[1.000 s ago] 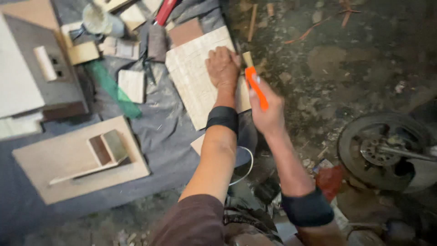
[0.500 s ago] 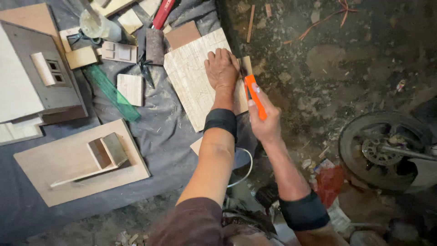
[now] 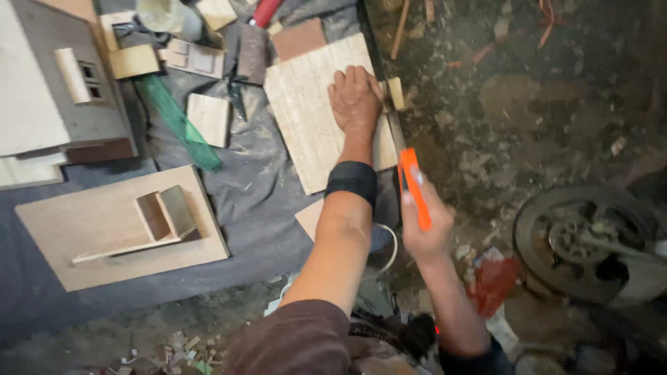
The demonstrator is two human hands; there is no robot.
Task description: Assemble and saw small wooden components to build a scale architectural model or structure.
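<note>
From the head view I see my left hand point(image 3: 356, 98) laid flat, fingers spread and open, on a pale scored wooden board point(image 3: 306, 118) at about 12 o'clock. The palm presses near the board's right edge, and the fingertips reach toward its far edge. A dark metal straightedge point(image 3: 389, 114) runs along that right edge, just beside the hand, and a small wooden block point(image 3: 396, 94) sits against it at 1 o'clock from the hand.

My right hand point(image 3: 425, 226) is closed around an orange utility knife point(image 3: 415, 186), which points up toward 12 o'clock. The knife is lifted, near the lower end of the straightedge; I cannot tell whether its tip touches anything.

The board lies on a grey cloth point(image 3: 257, 201), with its right edge close to the cloth's border. Past that border, from 1 to 4 o'clock, is rough dirt ground point(image 3: 528, 104) with scattered chips, and a wheel point(image 3: 590, 243) lies at 4 o'clock, well apart from the knife hand.

To the left the cloth is crowded: a small square tile point(image 3: 207, 118) and a green strip point(image 3: 177, 118) at 10 o'clock, a large flat panel point(image 3: 83, 236) bearing an upright box frame point(image 3: 167, 215) at 8 o'clock. A bare band of cloth lies between that panel and the board.
</note>
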